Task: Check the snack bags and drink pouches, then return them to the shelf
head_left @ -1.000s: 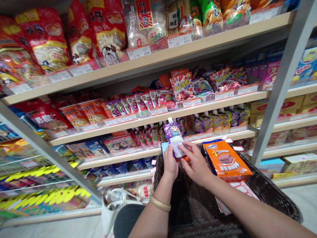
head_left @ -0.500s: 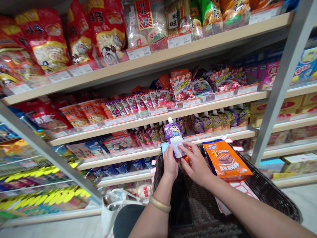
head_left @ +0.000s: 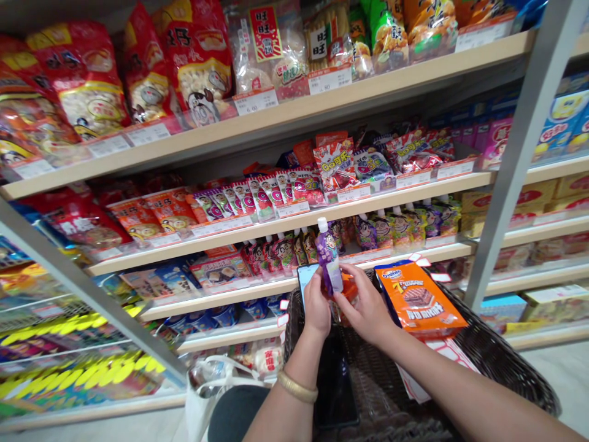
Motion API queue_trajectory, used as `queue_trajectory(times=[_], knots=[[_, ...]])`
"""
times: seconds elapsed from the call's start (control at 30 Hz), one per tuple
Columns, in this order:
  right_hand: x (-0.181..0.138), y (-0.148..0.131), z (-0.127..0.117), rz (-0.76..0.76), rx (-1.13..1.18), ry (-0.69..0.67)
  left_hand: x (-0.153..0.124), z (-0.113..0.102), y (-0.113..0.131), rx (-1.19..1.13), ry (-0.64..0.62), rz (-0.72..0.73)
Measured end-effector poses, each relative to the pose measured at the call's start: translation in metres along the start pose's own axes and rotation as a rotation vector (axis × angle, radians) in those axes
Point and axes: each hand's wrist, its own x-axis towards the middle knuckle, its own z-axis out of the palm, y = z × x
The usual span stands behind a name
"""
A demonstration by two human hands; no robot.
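A purple jelly drink pouch [head_left: 329, 256] with a white cap stands upright between my two hands, turned partly edge-on. My left hand [head_left: 317, 307], below a gold bracelet, is closed round its lower left side. On the right, the thumb and fingers of my right hand [head_left: 365, 307] pinch the pouch's lower edge. A phone with a lit screen [head_left: 307, 279] shows just behind my left fingers; whether that hand grips it too is hidden. Under my hands is a dark wicker basket [head_left: 510, 362], with an orange Ovaltine snack bag [head_left: 421, 298] at its right.
Shelves ahead hold red snack bags [head_left: 78, 73], candy packets [head_left: 262, 193] and a row of capped pouches [head_left: 405, 224]. A slanting grey post [head_left: 515, 153] stands at right. A black flat object [head_left: 338, 383] lies in the basket. A white bag [head_left: 197, 393] is at lower left.
The pouch has turned from its printed face toward a narrower, edge-on view. My hands stay in nearly the same place around it.
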Motion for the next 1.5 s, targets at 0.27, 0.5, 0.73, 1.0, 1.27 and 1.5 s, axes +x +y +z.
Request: queue_trajectory(times=[0.27,0.5,0.73,1.0,1.27,1.5], knots=[[0.008,0.006,0.000,0.158,0.180,0.064,-0.003,0.000,0.007,0.300,-0.083,0.169],[0.010,0.009,-0.007,0.149,0.365,-0.006,0.000,-0.001,0.004,0.338,-0.156,0.181],[0.011,0.005,-0.007,0.153,0.298,-0.017,-0.002,0.003,0.008,0.343,-0.187,0.147],[0.009,0.006,-0.008,-0.062,0.143,0.048,-0.003,0.005,0.007,0.308,-0.158,0.193],[0.007,-0.005,-0.009,-0.244,0.059,0.224,-0.007,0.009,0.011,0.263,-0.167,0.179],[0.009,-0.009,-0.017,-0.424,-0.029,0.238,-0.009,0.011,0.015,0.254,-0.160,0.159]])
